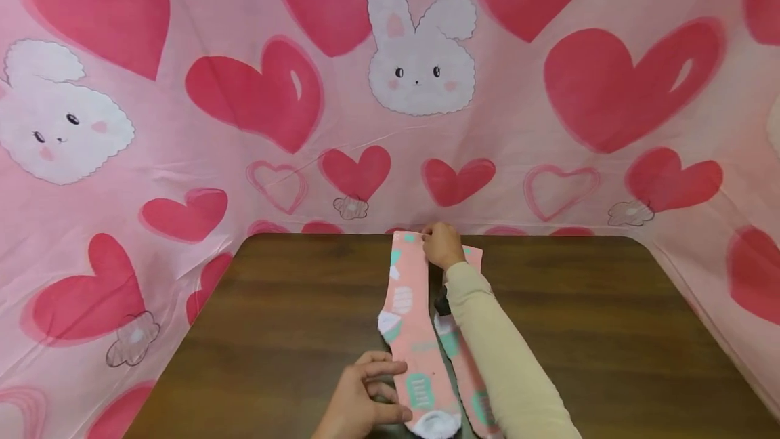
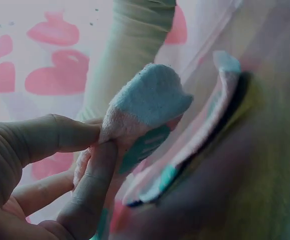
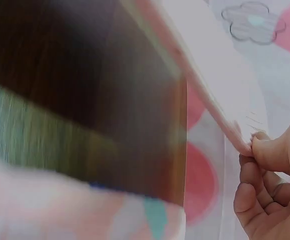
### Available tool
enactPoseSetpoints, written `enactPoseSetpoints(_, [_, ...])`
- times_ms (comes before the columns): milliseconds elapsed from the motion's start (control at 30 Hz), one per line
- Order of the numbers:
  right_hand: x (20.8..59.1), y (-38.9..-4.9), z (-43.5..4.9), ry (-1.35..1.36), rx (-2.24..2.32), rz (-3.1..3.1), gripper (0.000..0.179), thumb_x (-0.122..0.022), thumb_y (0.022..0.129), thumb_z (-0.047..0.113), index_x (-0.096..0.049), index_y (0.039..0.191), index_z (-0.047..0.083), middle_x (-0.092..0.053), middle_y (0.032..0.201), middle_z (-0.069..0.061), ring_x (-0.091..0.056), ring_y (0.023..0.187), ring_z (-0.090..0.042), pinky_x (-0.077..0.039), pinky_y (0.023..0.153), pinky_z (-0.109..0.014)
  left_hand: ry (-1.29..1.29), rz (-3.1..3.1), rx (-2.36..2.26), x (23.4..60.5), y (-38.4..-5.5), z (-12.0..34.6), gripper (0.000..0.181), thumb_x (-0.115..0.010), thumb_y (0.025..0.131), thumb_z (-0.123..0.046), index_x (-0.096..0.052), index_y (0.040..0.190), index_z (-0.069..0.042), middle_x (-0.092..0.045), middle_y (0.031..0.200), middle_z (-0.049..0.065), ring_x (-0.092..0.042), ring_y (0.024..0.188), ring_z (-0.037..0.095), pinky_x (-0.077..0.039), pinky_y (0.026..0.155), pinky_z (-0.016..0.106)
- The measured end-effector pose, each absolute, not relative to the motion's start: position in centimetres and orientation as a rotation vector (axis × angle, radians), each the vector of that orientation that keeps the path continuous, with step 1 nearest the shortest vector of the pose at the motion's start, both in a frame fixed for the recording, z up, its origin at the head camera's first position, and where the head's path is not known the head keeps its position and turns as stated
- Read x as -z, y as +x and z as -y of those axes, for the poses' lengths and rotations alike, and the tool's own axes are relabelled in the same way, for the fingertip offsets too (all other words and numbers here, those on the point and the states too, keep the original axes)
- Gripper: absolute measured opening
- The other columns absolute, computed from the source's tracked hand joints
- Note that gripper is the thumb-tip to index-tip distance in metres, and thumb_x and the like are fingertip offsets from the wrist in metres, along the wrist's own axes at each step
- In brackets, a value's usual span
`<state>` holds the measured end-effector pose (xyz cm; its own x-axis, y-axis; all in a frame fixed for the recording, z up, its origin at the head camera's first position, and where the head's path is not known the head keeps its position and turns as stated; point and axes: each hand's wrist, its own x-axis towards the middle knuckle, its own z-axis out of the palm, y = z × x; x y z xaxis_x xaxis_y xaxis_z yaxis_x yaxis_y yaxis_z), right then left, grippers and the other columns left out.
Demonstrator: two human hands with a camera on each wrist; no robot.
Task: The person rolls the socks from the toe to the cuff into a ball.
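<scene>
A pink fuzzy sock (image 1: 420, 351) with a white toe and heel and green patches stretches lengthwise over the table. My left hand (image 1: 365, 391) is at its toe end; in the left wrist view the thumb and a finger pinch the sock (image 2: 147, 95) just behind the white toe, lifted off the table. At the far end my right hand (image 1: 443, 246) pinches a corner of the cuff, as the right wrist view shows on the sock's edge (image 3: 205, 85). A matching second sock (image 1: 469, 374) lies to the right, partly hidden under the right forearm.
A dark wooden table (image 1: 274, 330) with rounded far corners bears both socks. Behind and beside it hangs a pink cloth (image 1: 341, 120) with hearts and rabbits. The right sleeve (image 1: 506, 351) crosses over the second sock.
</scene>
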<state>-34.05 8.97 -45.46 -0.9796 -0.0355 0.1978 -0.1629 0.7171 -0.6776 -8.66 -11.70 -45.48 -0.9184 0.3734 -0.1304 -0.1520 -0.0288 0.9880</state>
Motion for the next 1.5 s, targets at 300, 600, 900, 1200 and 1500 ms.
enactPoseSetpoints(300, [44.8, -33.3, -12.8, 0.137, -1.062, 2.740, 0.016, -0.061, 0.095, 0.007, -0.076, 0.092, 0.003, -0.071, 0.089, -0.011, -0.064, 0.092, -0.035, -0.051, 0.085, -0.048, 0.346, -1.876, -1.985, 45.1, -9.4, 9.6, 0.053, -0.086, 0.072, 0.004, -0.066, 0.121, 0.010, -0.050, 0.125, 0.013, -0.070, 0.080, 0.023, -0.058, 0.067, 0.029])
enactPoseSetpoints(600, [44.1, -32.9, -16.0, 0.130, -1.043, 2.726, 0.015, -0.062, 0.095, 0.007, -0.075, 0.091, 0.001, -0.071, 0.090, -0.013, -0.063, 0.092, -0.036, -0.050, 0.085, -0.048, 0.393, -1.841, -1.963, 44.8, -10.0, 7.3, 0.050, -0.085, 0.072, 0.006, -0.068, 0.119, 0.008, -0.050, 0.123, 0.012, -0.071, 0.077, 0.024, -0.058, 0.066, 0.029])
enactPoseSetpoints(900, [45.1, -33.0, -18.3, 0.102, -1.031, 2.664, 0.013, -0.064, 0.093, 0.006, -0.076, 0.090, 0.001, -0.072, 0.089, -0.015, -0.063, 0.090, -0.037, -0.050, 0.083, -0.050, 0.400, -1.750, -2.008, 45.1, -10.3, 4.8, 0.050, -0.083, 0.071, 0.013, -0.067, 0.118, 0.010, -0.050, 0.121, 0.011, -0.072, 0.076, 0.023, -0.056, 0.061, 0.025])
enactPoseSetpoints(1200, [45.1, -32.9, -19.4, 0.029, -1.020, 2.676, 0.014, -0.062, 0.096, 0.007, -0.074, 0.097, 0.000, -0.071, 0.093, -0.018, -0.061, 0.093, -0.039, -0.049, 0.085, -0.051, 0.354, -1.732, -2.074, 46.0, -10.4, 2.5, 0.049, -0.083, 0.067, 0.017, -0.070, 0.113, 0.008, -0.051, 0.116, 0.008, -0.071, 0.072, 0.023, -0.056, 0.060, 0.025])
enactPoseSetpoints(1500, [46.6, -33.1, -19.8, -0.115, -1.044, 2.665, 0.015, -0.060, 0.096, 0.010, -0.073, 0.092, 0.003, -0.070, 0.094, -0.018, -0.060, 0.099, -0.044, -0.047, 0.087, -0.055, 0.280, -1.702, -2.140, 47.0, -10.2, 2.3, 0.049, -0.081, 0.065, 0.021, -0.069, 0.112, 0.010, -0.051, 0.115, 0.008, -0.070, 0.070, 0.020, -0.056, 0.062, 0.023])
